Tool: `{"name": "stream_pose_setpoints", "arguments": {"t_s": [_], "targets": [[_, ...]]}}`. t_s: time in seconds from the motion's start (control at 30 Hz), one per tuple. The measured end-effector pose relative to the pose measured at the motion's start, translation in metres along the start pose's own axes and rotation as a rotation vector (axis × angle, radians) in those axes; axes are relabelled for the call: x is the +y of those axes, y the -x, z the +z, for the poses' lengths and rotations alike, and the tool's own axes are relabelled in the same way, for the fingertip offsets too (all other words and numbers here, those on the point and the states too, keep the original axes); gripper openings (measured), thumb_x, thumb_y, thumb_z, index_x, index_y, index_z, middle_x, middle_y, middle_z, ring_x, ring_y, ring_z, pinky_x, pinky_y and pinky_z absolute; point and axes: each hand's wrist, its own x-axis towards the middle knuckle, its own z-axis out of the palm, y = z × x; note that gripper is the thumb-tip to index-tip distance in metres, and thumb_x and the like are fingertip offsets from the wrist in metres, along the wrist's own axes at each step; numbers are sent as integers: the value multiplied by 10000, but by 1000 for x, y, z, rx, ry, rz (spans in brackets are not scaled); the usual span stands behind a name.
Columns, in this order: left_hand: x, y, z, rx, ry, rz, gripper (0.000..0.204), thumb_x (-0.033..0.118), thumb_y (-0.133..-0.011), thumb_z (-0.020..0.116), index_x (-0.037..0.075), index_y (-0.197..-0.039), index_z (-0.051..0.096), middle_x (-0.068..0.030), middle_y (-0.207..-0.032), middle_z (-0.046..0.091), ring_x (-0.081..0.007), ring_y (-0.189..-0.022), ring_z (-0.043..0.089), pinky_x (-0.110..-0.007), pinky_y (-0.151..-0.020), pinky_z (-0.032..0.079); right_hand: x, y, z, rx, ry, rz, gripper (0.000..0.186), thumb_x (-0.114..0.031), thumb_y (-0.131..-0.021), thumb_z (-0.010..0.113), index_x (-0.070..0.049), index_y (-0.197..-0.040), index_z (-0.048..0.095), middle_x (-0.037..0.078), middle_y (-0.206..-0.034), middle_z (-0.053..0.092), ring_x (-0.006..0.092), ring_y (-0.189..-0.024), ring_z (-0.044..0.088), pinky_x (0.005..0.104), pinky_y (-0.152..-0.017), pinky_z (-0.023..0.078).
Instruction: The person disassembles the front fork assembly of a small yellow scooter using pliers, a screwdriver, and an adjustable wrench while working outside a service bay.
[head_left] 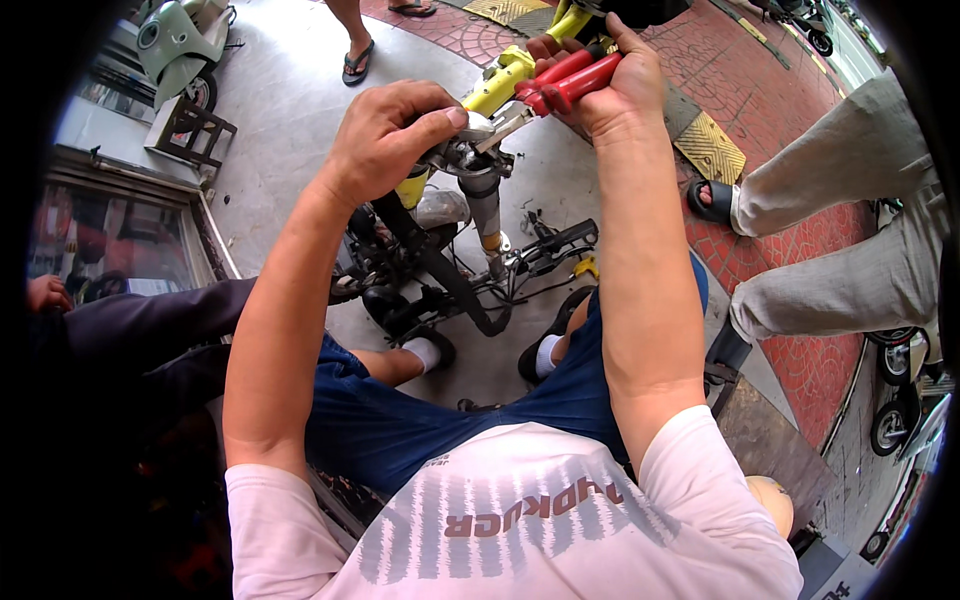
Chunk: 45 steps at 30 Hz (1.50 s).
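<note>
My right hand (622, 88) is wrapped round the red handles of a pair of pliers (575, 82). The metal jaws of the pliers point down and left, onto the top of a two-wheeler's fork tube. Just left of the jaws, my left hand (385, 130) is closed, its thumb pressed on a rounded silver metal part (478, 127). The yellow-green frame (497, 84) runs away behind both hands. Below them stands the grey fork tube (482, 205), with a dark hose or tyre (460, 290) hanging beside it. My left fingertips are partly hidden.
Handlebar parts and cables (545, 265) lie between my feet. A person in pale trousers (835, 170) stands at the right, another's sandalled foot (357, 62) is at the far side. At the far left are a parked scooter (180, 45) and a small dark stool (195, 135).
</note>
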Motion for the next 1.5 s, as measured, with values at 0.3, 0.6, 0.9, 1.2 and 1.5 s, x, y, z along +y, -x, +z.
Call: {"name": "stream_pose_setpoints", "arguments": {"t_s": [0.3, 0.6, 0.9, 1.2, 1.5], "targets": [[17, -1, 21, 187, -207, -181, 447, 418, -1001, 735, -7, -875, 790, 22, -605, 624, -32, -588, 487, -256, -528, 400, 4, 11, 6, -115, 0, -67, 109, -95, -848, 600, -69, -821, 498, 25, -708, 478, 176, -637, 517, 429, -748, 480], [21, -3, 25, 299, -228, -207, 483, 441, -982, 745, 8, -773, 790, -28, -574, 661, -67, -524, 544, -269, -520, 425, 15, 61, 11, -176, 21, -332, 103, -73, -845, 589, -68, -808, 493, 40, -730, 509, 184, -650, 525, 437, -721, 491], [9, -17, 29, 334, -312, -105, 459, 378, -993, 743, 10, -719, 730, 4, -540, 575, -52, -531, 488, -265, -510, 389, 22, 92, 13, -74, -5, -514, 170, -147, -854, 638, -11, -943, 589, 115, -811, 613, 253, -773, 622, 470, -783, 532], [-26, -6, 14, 257, -25, -189, 387, 315, -1057, 681, 2, -834, 724, 51, -684, 562, -32, -649, 462, -236, -587, 360, -73, 169, 2, -65, 179, -799, 254, -73, -861, 691, -90, -1105, 624, 69, -893, 685, 178, -768, 667, 339, -672, 532], [-3, -10, 23, 411, -386, -69, 468, 431, -1037, 634, 12, -831, 670, -124, -661, 578, -226, -601, 552, -379, -602, 437, -155, 331, -91, 93, 2338, -138, 330, -265, -881, 772, 0, -976, 600, 203, -845, 662, 404, -783, 632, 437, -745, 519]]}}
